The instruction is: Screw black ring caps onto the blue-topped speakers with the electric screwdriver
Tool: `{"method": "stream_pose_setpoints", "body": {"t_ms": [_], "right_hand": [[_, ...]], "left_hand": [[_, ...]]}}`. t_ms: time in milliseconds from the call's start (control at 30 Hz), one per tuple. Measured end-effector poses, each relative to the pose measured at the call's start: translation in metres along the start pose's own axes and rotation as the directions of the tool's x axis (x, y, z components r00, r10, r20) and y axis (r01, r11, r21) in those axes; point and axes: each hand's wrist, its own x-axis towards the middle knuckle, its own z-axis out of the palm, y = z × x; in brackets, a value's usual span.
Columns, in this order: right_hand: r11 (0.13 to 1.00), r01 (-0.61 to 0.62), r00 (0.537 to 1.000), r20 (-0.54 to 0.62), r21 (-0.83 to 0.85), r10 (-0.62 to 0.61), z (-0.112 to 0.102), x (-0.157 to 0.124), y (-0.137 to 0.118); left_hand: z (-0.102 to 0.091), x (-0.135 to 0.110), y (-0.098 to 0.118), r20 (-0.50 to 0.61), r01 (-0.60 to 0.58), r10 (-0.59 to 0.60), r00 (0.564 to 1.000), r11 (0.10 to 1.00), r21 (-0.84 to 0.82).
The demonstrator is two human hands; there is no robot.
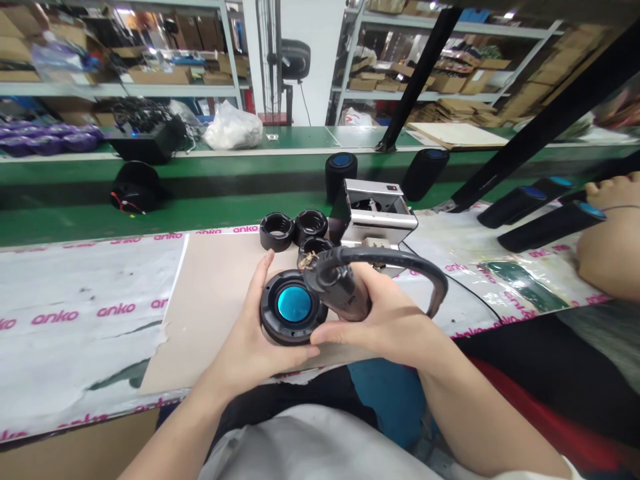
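Observation:
A round black speaker (294,303) with a shiny blue disc at its centre stands upright in front of me, its end facing up. My left hand (250,340) wraps round its left and near side, thumb along the far edge. In my right hand (387,317) is a dark electric screwdriver (340,290), tilted, with a thick cable curving off to the right. The right thumb also touches the near rim of the speaker. I cannot see the screwdriver's tip. Just beyond are several black plastic rings (277,231), one partly hidden by the screwdriver.
A silver screw feeder (377,217) stands behind the screwdriver. Two dark cylindrical speakers (341,179) are past it. More speakers (550,227) are at right, near another person's arm (610,247). A cardboard sheet (205,293) covers part of the table. A black post (500,163) slants across the right.

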Motion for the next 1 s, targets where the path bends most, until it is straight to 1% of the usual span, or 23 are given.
{"method": "stream_pose_setpoints", "body": {"t_ms": [67,167,300,400,533,600,667,767,867,933,967,1000], "right_hand": [[0.999,0.022,1.000,-0.004,-0.026,-0.023,-0.001,0.000,0.003],[0.998,0.022,1.000,-0.007,-0.051,-0.023,-0.002,0.000,0.006],[0.995,-0.002,1.000,-0.008,-0.099,0.001,-0.001,0.000,0.008],[0.994,-0.050,0.999,0.009,-0.094,0.051,-0.001,-0.001,0.003],[0.996,-0.069,0.994,0.076,-0.054,0.073,-0.001,-0.001,-0.008],[0.994,-0.067,0.996,0.054,-0.085,0.071,-0.002,-0.001,-0.010],[0.990,-0.069,0.997,0.020,-0.126,0.072,-0.001,0.000,-0.009],[0.991,-0.071,0.996,0.047,-0.111,0.076,0.001,0.000,-0.008],[0.994,-0.079,0.994,0.071,-0.072,0.085,0.002,-0.001,-0.008],[0.995,-0.076,0.997,0.023,-0.058,0.078,-0.003,-0.001,-0.007],[0.998,-0.061,0.998,-0.023,-0.023,0.061,-0.007,-0.001,-0.006],[0.999,-0.022,0.996,-0.089,0.046,0.026,-0.014,-0.001,-0.004]], "left_hand": [[0.000,0.001,0.003,-0.022,0.011,-0.010,1.000,1.000,0.023],[0.001,0.001,0.004,-0.047,0.018,-0.017,0.999,0.999,0.029],[0.001,0.000,0.003,-0.025,0.025,-0.025,0.999,1.000,-0.003],[0.001,-0.001,0.001,-0.003,0.017,-0.017,1.000,0.999,-0.032],[0.001,-0.002,-0.001,-0.004,-0.016,0.016,1.000,0.999,-0.043],[0.001,-0.002,-0.003,-0.005,-0.025,0.025,1.000,0.999,-0.033],[-0.001,-0.003,-0.007,-0.005,-0.058,0.058,0.998,0.998,-0.031],[-0.004,-0.003,-0.012,-0.039,-0.144,0.142,0.989,0.989,-0.037],[-0.003,0.000,-0.010,-0.093,-0.172,0.167,0.981,0.984,-0.043],[0.000,0.002,-0.006,-0.115,-0.178,0.174,0.978,0.984,-0.027],[0.001,0.003,-0.004,-0.119,-0.182,0.179,0.976,0.983,-0.010],[0.002,0.003,-0.002,-0.121,-0.188,0.188,0.975,0.982,0.009]]}}
